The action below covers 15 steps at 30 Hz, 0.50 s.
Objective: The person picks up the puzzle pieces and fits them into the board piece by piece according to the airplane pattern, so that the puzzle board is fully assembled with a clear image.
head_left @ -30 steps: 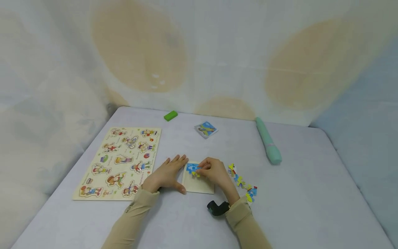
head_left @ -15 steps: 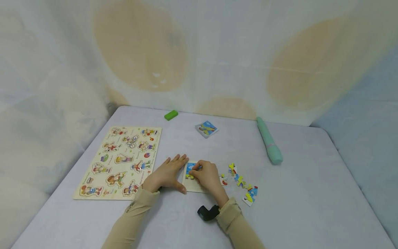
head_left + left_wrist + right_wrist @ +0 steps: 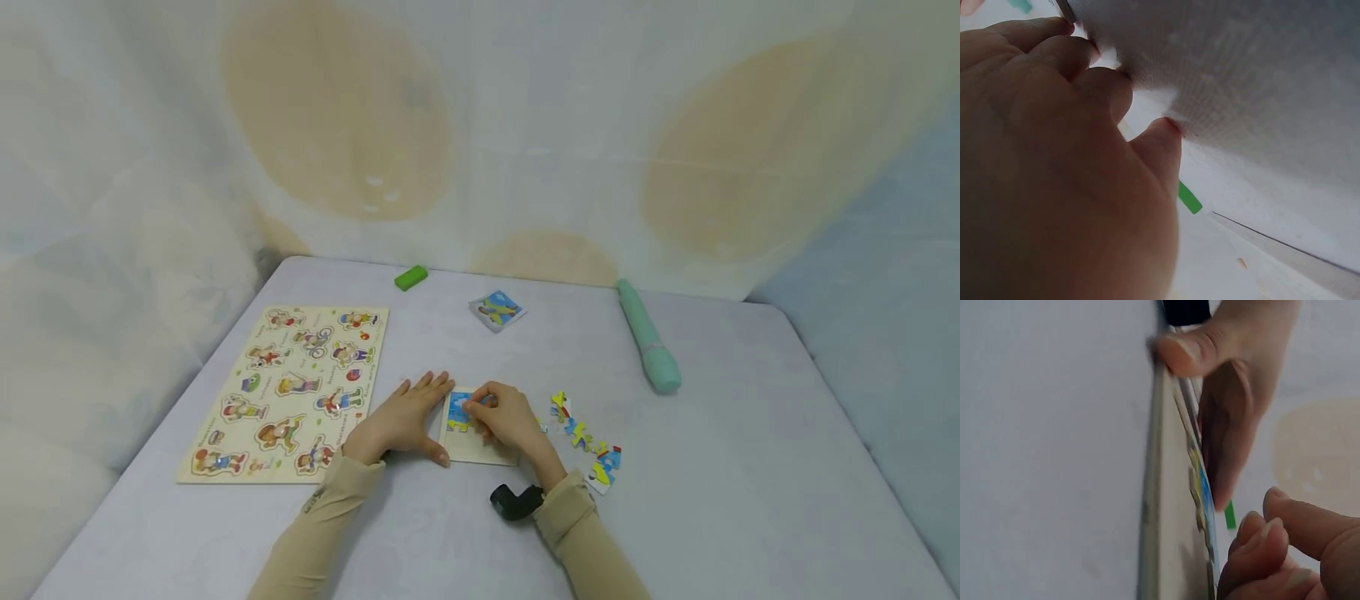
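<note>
Fingers spread, my left hand (image 3: 405,418) lies beside a small wooden jigsaw board (image 3: 480,452), its thumb at the board's edge in the right wrist view. Joined jigsaw pieces (image 3: 459,408), blue above and yellow below, fill the board's upper left part. Over these pieces is my right hand (image 3: 504,417), its fingers bent and its fingertips close to the blue part. The right wrist view shows a gap between its fingertips (image 3: 1272,528) and nothing held. Some of the board is hidden under this hand. Loose jigsaw pieces (image 3: 581,436) lie to its right.
A large picture puzzle board (image 3: 288,392) lies to the left. Toward the back are a green block (image 3: 411,277) and a small picture card (image 3: 497,311). A closed mint-green umbrella-like object (image 3: 648,346) lies at the right.
My right hand moved left over the board with a yellow piece, which now sits against the blue ones, then drew back slightly right. My left hand stayed in place.
</note>
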Each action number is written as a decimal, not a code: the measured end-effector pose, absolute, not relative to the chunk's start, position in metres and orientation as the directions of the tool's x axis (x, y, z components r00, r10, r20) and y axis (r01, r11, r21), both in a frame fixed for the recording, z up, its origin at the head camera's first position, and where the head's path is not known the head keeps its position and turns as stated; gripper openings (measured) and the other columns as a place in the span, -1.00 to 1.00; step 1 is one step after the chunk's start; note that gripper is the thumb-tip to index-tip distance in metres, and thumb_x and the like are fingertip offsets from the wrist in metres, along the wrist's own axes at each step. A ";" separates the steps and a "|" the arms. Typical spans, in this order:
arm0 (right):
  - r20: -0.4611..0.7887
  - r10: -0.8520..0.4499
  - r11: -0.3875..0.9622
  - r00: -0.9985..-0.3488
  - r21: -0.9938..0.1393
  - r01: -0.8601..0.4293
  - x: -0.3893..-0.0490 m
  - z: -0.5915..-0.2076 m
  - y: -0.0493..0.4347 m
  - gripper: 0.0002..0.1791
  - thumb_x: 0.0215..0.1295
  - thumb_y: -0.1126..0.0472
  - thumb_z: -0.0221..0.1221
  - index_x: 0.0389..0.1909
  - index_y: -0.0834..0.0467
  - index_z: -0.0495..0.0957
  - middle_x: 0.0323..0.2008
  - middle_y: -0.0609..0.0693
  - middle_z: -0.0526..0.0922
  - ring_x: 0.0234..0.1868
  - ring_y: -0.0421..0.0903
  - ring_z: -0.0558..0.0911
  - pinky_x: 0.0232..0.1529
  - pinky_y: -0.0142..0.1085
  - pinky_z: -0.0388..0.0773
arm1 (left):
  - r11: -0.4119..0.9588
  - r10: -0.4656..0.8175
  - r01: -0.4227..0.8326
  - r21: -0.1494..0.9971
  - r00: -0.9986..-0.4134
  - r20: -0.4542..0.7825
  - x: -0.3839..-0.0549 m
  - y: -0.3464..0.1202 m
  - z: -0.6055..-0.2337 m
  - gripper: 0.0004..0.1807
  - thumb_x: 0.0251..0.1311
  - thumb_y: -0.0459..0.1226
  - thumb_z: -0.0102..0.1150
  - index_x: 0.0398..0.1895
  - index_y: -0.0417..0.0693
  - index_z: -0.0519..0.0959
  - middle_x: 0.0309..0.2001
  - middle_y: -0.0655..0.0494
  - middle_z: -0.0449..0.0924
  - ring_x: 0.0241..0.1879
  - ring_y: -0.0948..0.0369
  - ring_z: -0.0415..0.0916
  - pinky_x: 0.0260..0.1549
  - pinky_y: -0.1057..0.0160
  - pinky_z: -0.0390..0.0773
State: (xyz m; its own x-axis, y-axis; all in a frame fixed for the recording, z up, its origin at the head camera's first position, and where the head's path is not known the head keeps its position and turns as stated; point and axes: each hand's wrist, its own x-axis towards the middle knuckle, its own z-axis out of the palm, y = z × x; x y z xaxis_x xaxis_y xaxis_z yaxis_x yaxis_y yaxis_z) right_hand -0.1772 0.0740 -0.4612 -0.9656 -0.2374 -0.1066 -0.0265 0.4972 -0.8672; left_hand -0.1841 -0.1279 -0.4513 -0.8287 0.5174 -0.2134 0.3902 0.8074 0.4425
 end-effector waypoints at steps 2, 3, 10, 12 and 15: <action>-0.124 -0.254 0.427 -0.959 -0.904 0.004 -0.180 -0.461 0.087 -0.81 0.33 0.19 0.18 -0.19 0.25 0.57 -0.63 0.00 0.57 -0.71 -0.23 0.48 -0.68 -0.46 0.39 | 0.812 0.511 0.383 0.440 -0.830 -0.221 -0.184 -0.127 -0.451 0.29 -0.33 0.09 0.57 0.50 -0.15 0.08 0.54 -0.08 -0.04 0.55 -0.07 -0.18 0.48 -0.20 -0.16; -0.130 -0.256 0.398 -0.958 -0.917 0.019 -0.182 -0.461 0.093 -0.80 0.35 0.19 0.16 -0.17 0.26 0.57 -0.59 0.04 0.59 -0.67 -0.22 0.50 -0.64 -0.44 0.44 | 0.815 0.507 0.377 0.439 -0.832 -0.226 -0.183 -0.127 -0.451 0.29 -0.33 0.08 0.58 0.51 -0.14 0.08 0.55 -0.06 -0.04 0.55 -0.07 -0.19 0.49 -0.19 -0.17; -0.132 -0.218 0.295 -0.967 -0.953 0.063 -0.183 -0.458 0.140 -0.69 0.42 0.21 0.08 0.03 0.35 0.51 -0.10 0.28 0.68 -0.20 -0.08 0.68 -0.20 -0.32 0.66 | 0.810 0.515 0.388 0.439 -0.829 -0.218 -0.183 -0.126 -0.450 0.30 -0.34 0.06 0.58 0.50 -0.18 0.08 0.54 -0.10 -0.04 0.55 -0.10 -0.18 0.48 -0.21 -0.16; -0.132 -0.183 0.323 -0.974 -0.944 0.067 -0.181 -0.457 0.152 -0.67 0.41 0.19 0.10 0.06 0.31 0.51 -0.05 0.24 0.67 -0.13 -0.09 0.67 -0.17 -0.36 0.63 | 0.813 0.513 0.387 0.435 -0.829 -0.223 -0.183 -0.126 -0.450 0.30 -0.33 0.07 0.58 0.51 -0.16 0.07 0.55 -0.08 -0.05 0.55 -0.08 -0.19 0.49 -0.19 -0.17; -0.124 -0.174 0.355 -0.977 -0.933 0.055 -0.177 -0.459 0.168 -0.63 0.37 0.19 0.15 0.12 0.28 0.48 -0.02 0.22 0.66 -0.10 -0.07 0.65 -0.19 -0.39 0.61 | 0.811 0.514 0.386 0.439 -0.829 -0.221 -0.184 -0.126 -0.450 0.29 -0.33 0.07 0.58 0.51 -0.15 0.07 0.55 -0.08 -0.05 0.55 -0.08 -0.20 0.49 -0.20 -0.17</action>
